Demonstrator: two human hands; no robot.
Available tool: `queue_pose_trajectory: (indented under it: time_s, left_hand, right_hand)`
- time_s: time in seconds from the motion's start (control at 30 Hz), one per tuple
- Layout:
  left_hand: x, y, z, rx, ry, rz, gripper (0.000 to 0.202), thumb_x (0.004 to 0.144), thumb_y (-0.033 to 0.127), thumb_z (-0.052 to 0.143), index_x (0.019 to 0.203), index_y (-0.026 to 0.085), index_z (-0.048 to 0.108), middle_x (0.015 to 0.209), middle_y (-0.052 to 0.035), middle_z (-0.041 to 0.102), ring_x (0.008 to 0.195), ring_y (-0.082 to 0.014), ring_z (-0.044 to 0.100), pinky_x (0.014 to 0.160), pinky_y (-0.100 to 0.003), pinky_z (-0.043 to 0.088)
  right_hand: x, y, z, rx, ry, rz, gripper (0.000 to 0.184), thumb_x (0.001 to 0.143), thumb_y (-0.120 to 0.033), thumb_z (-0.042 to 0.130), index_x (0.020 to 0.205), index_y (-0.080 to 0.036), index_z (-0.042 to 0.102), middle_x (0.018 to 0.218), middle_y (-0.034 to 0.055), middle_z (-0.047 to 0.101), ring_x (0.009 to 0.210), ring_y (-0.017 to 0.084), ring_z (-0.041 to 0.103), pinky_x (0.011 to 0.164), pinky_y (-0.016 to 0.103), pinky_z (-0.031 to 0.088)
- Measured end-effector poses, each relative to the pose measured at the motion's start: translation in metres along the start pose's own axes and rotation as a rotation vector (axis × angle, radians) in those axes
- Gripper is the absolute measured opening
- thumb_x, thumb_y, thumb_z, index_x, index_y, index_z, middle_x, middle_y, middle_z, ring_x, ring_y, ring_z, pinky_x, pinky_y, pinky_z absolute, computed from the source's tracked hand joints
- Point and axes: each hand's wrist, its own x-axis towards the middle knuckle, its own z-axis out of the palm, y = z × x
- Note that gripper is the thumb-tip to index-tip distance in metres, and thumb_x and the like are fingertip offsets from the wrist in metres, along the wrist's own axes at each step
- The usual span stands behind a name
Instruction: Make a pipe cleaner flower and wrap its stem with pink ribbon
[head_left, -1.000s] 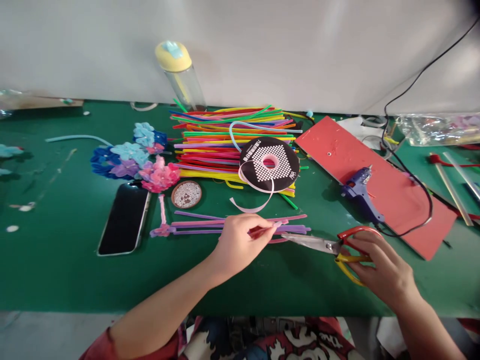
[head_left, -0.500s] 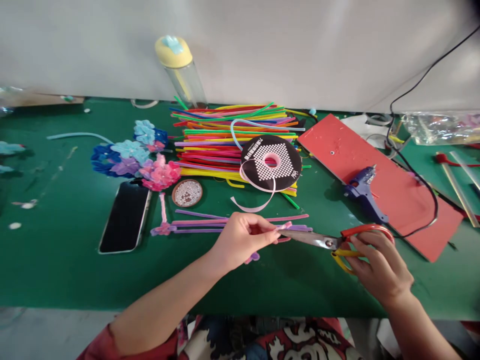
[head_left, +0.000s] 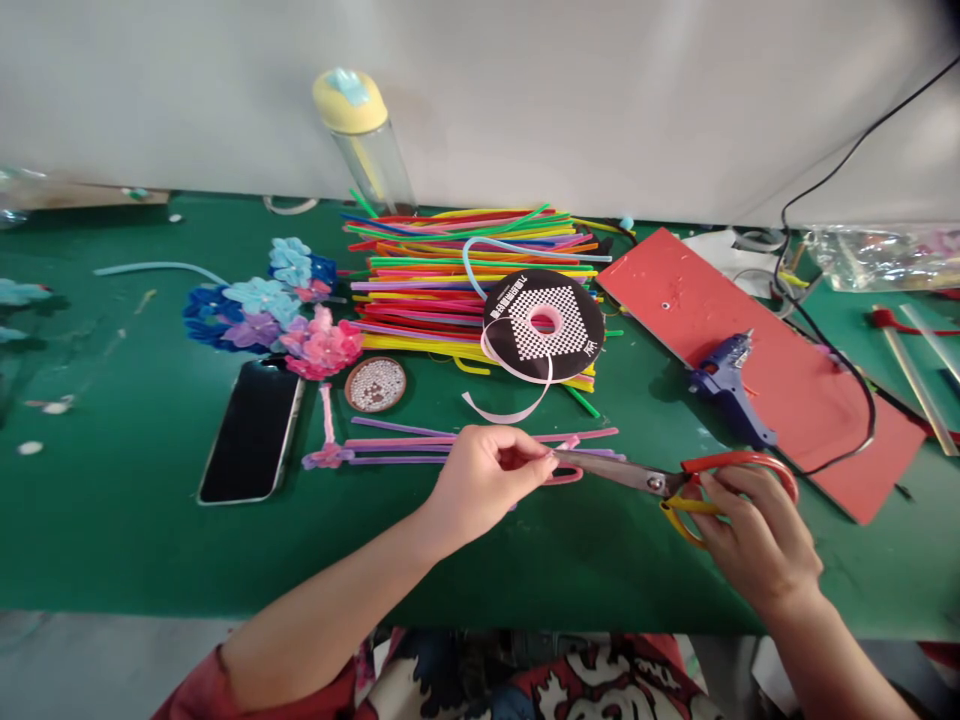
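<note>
My left hand [head_left: 484, 480] is closed in a pinch on a pink pipe cleaner piece [head_left: 564, 474] just above the green table. My right hand [head_left: 754, 535] grips the red and yellow handles of a pair of scissors [head_left: 637, 478], whose blades point left and meet the pinched piece at my left fingertips. Behind my left hand lie a few pink and purple pipe cleaners [head_left: 397, 445] with a small flower at their left end.
A stack of coloured pipe cleaners [head_left: 450, 285] carries a black ribbon spool [head_left: 544, 322]. Felt flowers [head_left: 277, 315], a phone [head_left: 251, 430] and a round tin [head_left: 375, 384] lie left. A blue glue gun [head_left: 724, 380] sits on a red board [head_left: 757, 360]. A yellow-capped bottle [head_left: 364, 140] stands behind.
My right hand has pushed the scissors left, up to the piece in my left fingers. My left hand lifted slightly and re-pinched the pink piece.
</note>
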Motion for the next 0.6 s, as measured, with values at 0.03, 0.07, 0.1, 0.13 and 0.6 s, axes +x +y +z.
queue_pose_trajectory:
  time_s: [0.03, 0.07, 0.1, 0.13, 0.6]
  left_hand:
    - [0.0, -0.001, 0.001, 0.02, 0.026, 0.041, 0.014, 0.068, 0.026, 0.063, 0.064, 0.013, 0.063, 0.051, -0.0007, 0.061, 0.038, -0.0058, 0.046, 0.034, -0.016, 0.034]
    - [0.0, -0.003, 0.002, 0.039, 0.053, 0.084, 0.013, 0.068, 0.025, 0.063, 0.063, 0.013, 0.063, 0.052, -0.0008, 0.061, 0.041, -0.0067, 0.048, 0.036, -0.017, 0.036]
    - [0.0, -0.005, 0.002, 0.058, 0.077, 0.126, 0.012, 0.069, 0.024, 0.062, 0.063, 0.013, 0.063, 0.053, -0.001, 0.062, 0.044, -0.0075, 0.051, 0.038, -0.017, 0.038]
    - [0.0, -0.006, 0.003, 0.079, 0.099, 0.164, 0.011, 0.069, 0.022, 0.062, 0.063, 0.013, 0.063, 0.054, -0.0012, 0.063, 0.047, -0.0084, 0.053, 0.041, -0.017, 0.04]
    - [0.0, -0.009, 0.006, 0.386, 0.296, 0.41, 0.018, 0.074, 0.021, 0.06, 0.057, 0.014, 0.056, 0.053, -0.0003, 0.062, 0.048, -0.0088, 0.054, 0.046, -0.018, 0.041]
  right_hand:
    - [-0.002, 0.0, 0.0, -0.013, -0.011, 0.0, 0.018, 0.074, -0.003, 0.058, 0.088, -0.014, 0.054, 0.084, 0.0084, 0.052, 0.074, 0.019, 0.055, 0.059, 0.031, 0.05]
    - [-0.004, 0.0, 0.001, -0.026, -0.024, -0.003, 0.02, 0.074, -0.003, 0.059, 0.089, -0.015, 0.054, 0.084, 0.0084, 0.052, 0.074, 0.018, 0.055, 0.06, 0.031, 0.05]
    - [-0.005, 0.0, 0.001, -0.04, -0.037, -0.005, 0.021, 0.073, -0.002, 0.059, 0.089, -0.015, 0.054, 0.084, 0.0083, 0.053, 0.074, 0.018, 0.054, 0.061, 0.031, 0.05]
    - [-0.006, -0.001, 0.001, -0.054, -0.05, -0.005, 0.021, 0.074, -0.003, 0.059, 0.089, -0.016, 0.054, 0.084, 0.0082, 0.053, 0.074, 0.018, 0.054, 0.061, 0.032, 0.05]
    - [0.005, -0.011, 0.006, -0.016, 0.07, 0.137, 0.016, 0.074, -0.007, 0.06, 0.084, -0.016, 0.054, 0.08, 0.0056, 0.054, 0.073, 0.017, 0.057, 0.061, 0.028, 0.051]
